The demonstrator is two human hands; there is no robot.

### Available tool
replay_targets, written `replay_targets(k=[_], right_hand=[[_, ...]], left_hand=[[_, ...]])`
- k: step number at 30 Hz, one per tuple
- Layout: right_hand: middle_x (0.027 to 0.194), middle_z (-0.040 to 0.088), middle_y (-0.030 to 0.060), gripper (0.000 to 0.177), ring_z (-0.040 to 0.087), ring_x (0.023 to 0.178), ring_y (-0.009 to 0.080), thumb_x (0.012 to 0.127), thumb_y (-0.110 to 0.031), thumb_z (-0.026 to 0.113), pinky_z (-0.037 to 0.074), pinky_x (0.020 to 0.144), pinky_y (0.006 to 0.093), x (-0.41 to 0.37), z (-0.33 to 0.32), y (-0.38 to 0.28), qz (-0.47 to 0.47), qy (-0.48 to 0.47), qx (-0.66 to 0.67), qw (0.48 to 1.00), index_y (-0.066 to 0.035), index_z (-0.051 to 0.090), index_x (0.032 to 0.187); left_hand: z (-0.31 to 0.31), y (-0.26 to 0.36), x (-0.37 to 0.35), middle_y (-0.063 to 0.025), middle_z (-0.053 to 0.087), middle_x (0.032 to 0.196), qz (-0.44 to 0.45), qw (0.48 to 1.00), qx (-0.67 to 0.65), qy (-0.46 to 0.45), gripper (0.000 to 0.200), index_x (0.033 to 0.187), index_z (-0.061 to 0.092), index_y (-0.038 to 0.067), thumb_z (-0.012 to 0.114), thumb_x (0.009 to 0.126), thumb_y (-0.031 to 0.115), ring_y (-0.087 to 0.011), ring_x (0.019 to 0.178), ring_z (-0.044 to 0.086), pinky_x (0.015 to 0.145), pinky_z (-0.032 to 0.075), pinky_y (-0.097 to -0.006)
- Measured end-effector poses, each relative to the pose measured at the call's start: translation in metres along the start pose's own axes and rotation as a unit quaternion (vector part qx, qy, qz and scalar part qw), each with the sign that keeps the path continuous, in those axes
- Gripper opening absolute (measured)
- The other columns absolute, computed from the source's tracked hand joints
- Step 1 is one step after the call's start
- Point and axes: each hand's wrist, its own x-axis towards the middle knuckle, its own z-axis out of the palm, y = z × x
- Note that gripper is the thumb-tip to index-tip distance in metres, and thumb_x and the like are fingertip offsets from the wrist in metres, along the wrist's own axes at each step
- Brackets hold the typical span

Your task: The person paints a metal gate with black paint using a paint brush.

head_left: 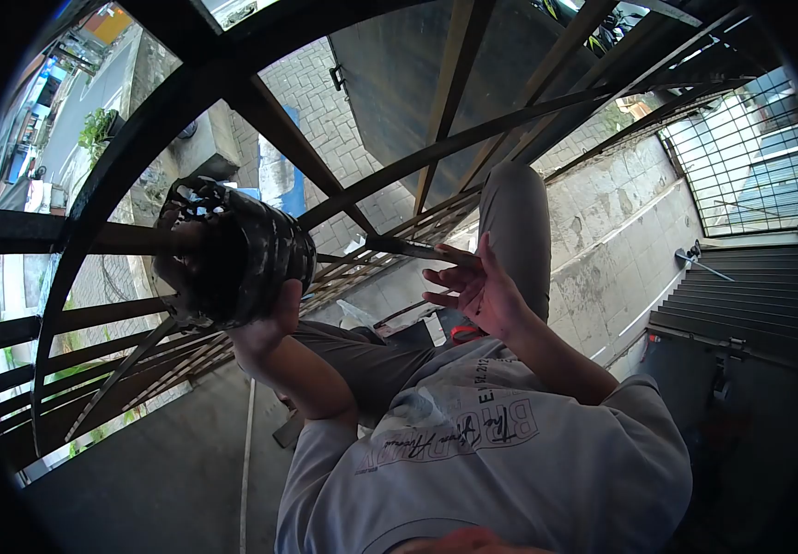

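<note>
My left hand (274,319) is wrapped round the lower side of a black, paint-smeared container (274,249), whose wall has pale chips and streaks. The container is tilted beside the dark metal bars, and its inside is dark. Near the middle, my right hand (489,291) holds a slim dark tool (408,247), which looks like a brush, between thumb and fingers. Its far end meets a dark bar (325,189) of the metal frame. The other fingers of this hand are partly spread, and dark smudges mark the palm.
Curved dark metal bars (473,148) cross in front and to the left. Below them lie grey paving (311,83) and a dark panel (390,92). A concrete wall (620,212) runs at the right, near a wire grid (750,166). My bent knee (517,212) rises beside my right hand.
</note>
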Motion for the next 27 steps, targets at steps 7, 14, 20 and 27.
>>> replay_targets(k=[7, 14, 20, 27], right_hand=[[0.107, 0.079, 0.0137, 0.076, 0.067, 0.129, 0.0316, 0.109, -0.066, 0.036, 0.051, 0.111, 0.0577, -0.001, 0.002, 0.000, 0.019, -0.006, 0.023, 1.000, -0.004, 0.058, 0.146], [0.090, 0.074, 0.0103, 0.067, 0.074, 0.097, 0.0227, 0.110, -0.055, 0.050, 0.058, 0.092, 0.0400, -0.004, 0.003, -0.007, 0.022, 0.044, -0.172, 0.984, 0.003, 0.061, 0.141], [0.085, 0.070, 0.0107, 0.061, 0.072, 0.084, 0.0209, 0.108, -0.049, 0.060, 0.058, 0.080, 0.0346, -0.005, -0.004, -0.019, -0.023, 0.024, -0.219, 0.975, 0.006, 0.065, 0.134], [0.092, 0.073, 0.0118, 0.054, 0.068, 0.078, 0.0188, 0.103, -0.048, 0.068, 0.056, 0.074, 0.0359, 0.001, -0.007, -0.042, -0.078, -0.068, -0.163, 0.981, 0.005, 0.071, 0.113]], left_hand=[[0.005, 0.005, -0.006, -0.0175, 0.039, 0.151, 0.004, 1.000, 0.008, -0.014, 0.120, 0.160, 0.025, 0.000, 0.085, 0.072, 0.056, -0.0293, 0.137, 0.048, 0.113, 0.041, -0.0437], [0.004, -0.001, -0.004, -0.0177, 0.039, 0.151, 0.019, 0.999, 0.021, -0.016, 0.119, 0.159, 0.025, 0.000, 0.085, 0.073, 0.055, -0.0296, 0.137, 0.048, 0.113, 0.041, -0.0438], [0.007, -0.008, -0.001, -0.0169, 0.039, 0.155, 0.027, 0.999, -0.040, -0.013, 0.120, 0.163, 0.022, 0.002, 0.088, 0.074, 0.048, -0.0301, 0.143, 0.044, 0.119, 0.036, -0.0431], [0.014, -0.009, 0.001, -0.0121, 0.044, 0.151, -0.001, 0.995, -0.094, -0.012, 0.126, 0.164, 0.014, 0.004, 0.092, 0.074, 0.045, -0.0270, 0.140, 0.048, 0.120, 0.035, -0.0435]])
